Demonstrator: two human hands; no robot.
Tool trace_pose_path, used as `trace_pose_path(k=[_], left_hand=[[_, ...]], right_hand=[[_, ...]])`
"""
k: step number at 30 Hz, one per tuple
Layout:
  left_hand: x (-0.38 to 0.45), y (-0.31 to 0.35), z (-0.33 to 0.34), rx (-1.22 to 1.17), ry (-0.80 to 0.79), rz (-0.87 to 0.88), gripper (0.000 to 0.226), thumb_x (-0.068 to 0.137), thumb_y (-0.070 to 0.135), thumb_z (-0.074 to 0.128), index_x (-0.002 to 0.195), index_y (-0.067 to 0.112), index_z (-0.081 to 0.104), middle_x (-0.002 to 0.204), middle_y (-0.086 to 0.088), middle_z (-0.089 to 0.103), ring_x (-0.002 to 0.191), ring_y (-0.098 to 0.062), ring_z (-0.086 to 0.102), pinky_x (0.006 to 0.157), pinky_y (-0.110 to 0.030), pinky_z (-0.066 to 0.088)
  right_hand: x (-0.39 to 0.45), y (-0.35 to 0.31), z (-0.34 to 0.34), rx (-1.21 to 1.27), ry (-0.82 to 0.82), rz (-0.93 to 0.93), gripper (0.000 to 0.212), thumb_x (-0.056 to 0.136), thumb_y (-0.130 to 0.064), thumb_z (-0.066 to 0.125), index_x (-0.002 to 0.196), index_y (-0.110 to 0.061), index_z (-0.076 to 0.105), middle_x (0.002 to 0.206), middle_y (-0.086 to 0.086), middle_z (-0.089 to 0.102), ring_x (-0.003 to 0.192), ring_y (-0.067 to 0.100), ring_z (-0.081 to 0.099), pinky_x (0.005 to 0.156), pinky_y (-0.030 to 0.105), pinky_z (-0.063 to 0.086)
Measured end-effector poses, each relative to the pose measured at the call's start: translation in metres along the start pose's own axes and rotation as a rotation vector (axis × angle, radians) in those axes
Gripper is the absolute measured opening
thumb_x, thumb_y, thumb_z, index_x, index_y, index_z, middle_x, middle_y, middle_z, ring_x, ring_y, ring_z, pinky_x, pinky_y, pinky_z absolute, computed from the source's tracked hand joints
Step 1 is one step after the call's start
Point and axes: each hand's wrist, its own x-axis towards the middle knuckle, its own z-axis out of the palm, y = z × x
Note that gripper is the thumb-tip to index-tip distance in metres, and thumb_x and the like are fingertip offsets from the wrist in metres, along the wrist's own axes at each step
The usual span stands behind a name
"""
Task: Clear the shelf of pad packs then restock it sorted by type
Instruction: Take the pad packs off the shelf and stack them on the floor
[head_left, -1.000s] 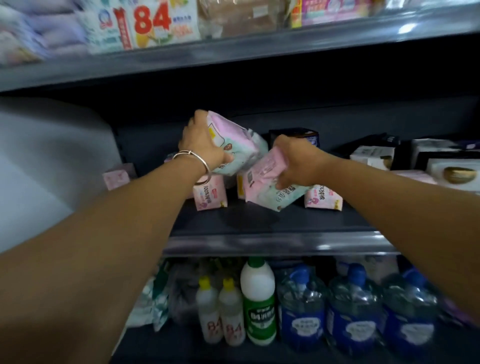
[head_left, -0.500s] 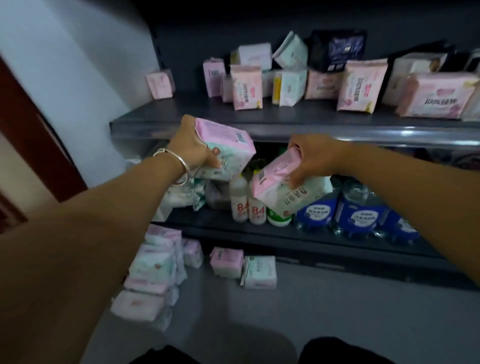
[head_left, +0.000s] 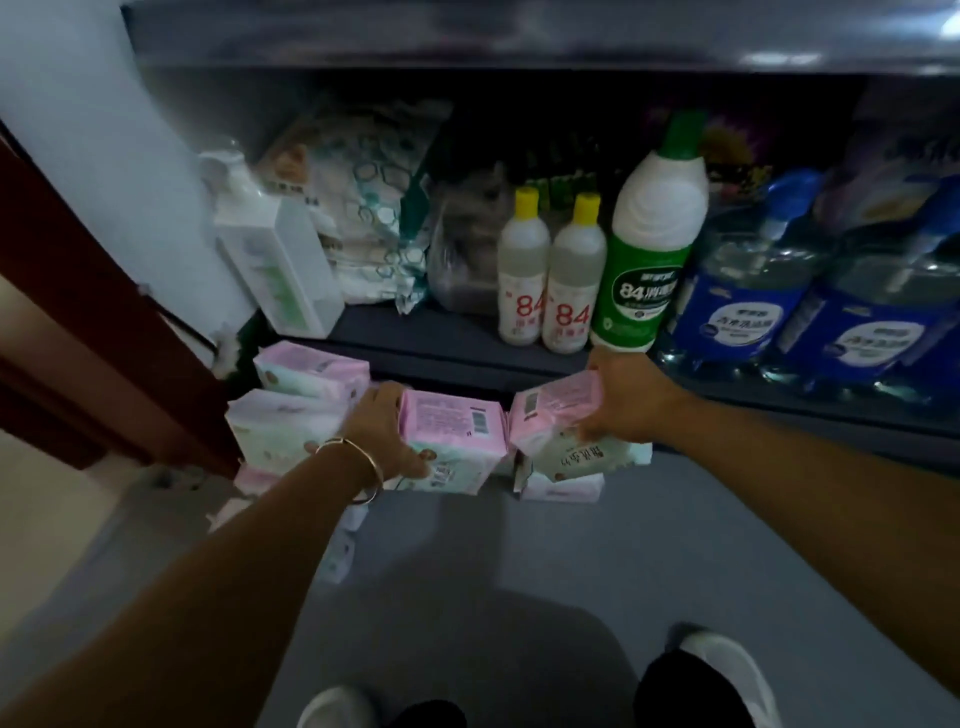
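My left hand (head_left: 382, 434) grips one pink pack (head_left: 452, 441), my right hand (head_left: 626, 400) another (head_left: 558, 415), both low over the floor (head_left: 571, 561) beside a blurred pile (head_left: 296, 410) of perhaps four packs. Behind: two small 84 bottles (head_left: 545, 280), one green bottle (head_left: 649, 244), two blue jugs (head_left: 810, 291).

Single head view: looks steeply down and forward, close on bottom shelf (head_left: 467, 358) and floor (head_left: 571, 561).
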Motion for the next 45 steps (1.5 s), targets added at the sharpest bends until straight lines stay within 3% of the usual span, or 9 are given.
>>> trace_pose_path(k=[3, 10, 15, 18, 22, 28, 33, 41, 45], left_hand=[[0.011, -0.022, 0.025, 0.087, -0.04, 0.009, 0.087, 0.04, 0.016, 0.091, 0.114, 0.01, 0.046, 0.111, -0.01, 0.055, 0.104, -0.028, 0.056, 0.09, -0.045, 0.052], [0.029, -0.034, 0.066, -0.072, -0.167, -0.031, 0.074, 0.048, -0.004, 0.086, 0.11, 0.013, 0.05, 0.107, -0.004, 0.065, 0.096, -0.022, 0.063, 0.081, -0.035, 0.056], [0.039, -0.044, 0.089, -0.121, -0.14, -0.056, 0.082, 0.04, -0.005, 0.087, 0.112, 0.016, 0.052, 0.115, -0.01, 0.055, 0.1, -0.028, 0.061, 0.082, -0.041, 0.055], [0.041, -0.044, 0.102, -0.087, -0.118, -0.054, 0.071, 0.057, -0.006, 0.081, 0.117, 0.013, 0.048, 0.114, -0.009, 0.051, 0.098, -0.023, 0.056, 0.08, -0.027, 0.05], [0.048, -0.04, 0.11, -0.08, -0.106, -0.124, 0.057, 0.08, -0.004, 0.062, 0.127, 0.018, 0.038, 0.112, -0.01, 0.055, 0.093, -0.02, 0.054, 0.072, -0.027, 0.049], [0.051, -0.025, 0.118, 0.075, -0.067, -0.134, 0.078, 0.076, -0.016, 0.053, 0.14, 0.016, 0.024, 0.139, -0.014, 0.029, 0.125, -0.028, 0.038, 0.104, -0.033, 0.039], [0.045, -0.004, 0.096, 0.214, -0.117, -0.107, 0.089, 0.072, -0.01, 0.064, 0.141, 0.027, 0.022, 0.143, -0.008, 0.021, 0.135, -0.028, 0.022, 0.106, -0.032, 0.033], [0.026, 0.083, -0.004, 0.119, -0.123, 0.209, 0.062, 0.07, -0.001, 0.073, 0.126, 0.015, 0.053, 0.126, -0.009, 0.052, 0.116, -0.024, 0.052, 0.097, -0.024, 0.04], [0.014, 0.148, -0.065, 0.015, -0.093, 0.303, 0.053, 0.073, -0.003, 0.073, 0.12, 0.012, 0.057, 0.103, -0.002, 0.055, 0.094, -0.019, 0.055, 0.075, -0.014, 0.047]], right_hand=[[0.015, 0.01, 0.021, 0.037, 0.027, 0.035, 0.062, 0.068, -0.023, 0.082, 0.116, -0.004, 0.047, 0.116, 0.014, 0.055, 0.107, 0.027, 0.052, 0.076, 0.03, 0.045], [0.04, 0.025, 0.053, 0.102, 0.113, 0.021, 0.061, 0.067, -0.026, 0.083, 0.114, -0.005, 0.049, 0.111, 0.013, 0.058, 0.103, 0.027, 0.053, 0.08, 0.035, 0.049], [0.045, 0.04, 0.07, 0.123, 0.136, -0.018, 0.073, 0.069, -0.029, 0.082, 0.129, -0.009, 0.047, 0.124, 0.01, 0.051, 0.116, 0.026, 0.044, 0.093, 0.027, 0.036], [0.041, 0.045, 0.083, 0.121, 0.107, -0.031, 0.078, 0.072, -0.026, 0.08, 0.138, -0.009, 0.041, 0.132, 0.011, 0.044, 0.125, 0.026, 0.039, 0.104, 0.028, 0.03], [0.042, 0.046, 0.089, 0.142, 0.133, -0.024, 0.071, 0.073, -0.021, 0.08, 0.134, -0.007, 0.045, 0.129, 0.012, 0.045, 0.121, 0.028, 0.044, 0.103, 0.032, 0.036], [0.04, 0.036, 0.089, -0.186, 0.089, 0.05, 0.075, 0.078, -0.045, 0.07, 0.136, -0.013, 0.034, 0.132, 0.008, 0.035, 0.122, 0.028, 0.037, 0.1, 0.041, 0.039], [0.035, 0.026, 0.068, -0.268, 0.072, 0.034, 0.081, 0.075, -0.049, 0.071, 0.137, -0.017, 0.031, 0.137, 0.006, 0.034, 0.126, 0.027, 0.034, 0.103, 0.043, 0.033], [0.003, -0.002, -0.028, -0.124, 0.156, -0.127, 0.055, 0.085, -0.031, 0.065, 0.132, -0.01, 0.045, 0.131, 0.011, 0.049, 0.119, 0.027, 0.048, 0.095, 0.034, 0.044], [-0.019, -0.02, -0.098, -0.077, 0.258, -0.19, 0.05, 0.088, -0.022, 0.062, 0.134, -0.011, 0.046, 0.13, 0.011, 0.055, 0.116, 0.027, 0.054, 0.095, 0.034, 0.046]])
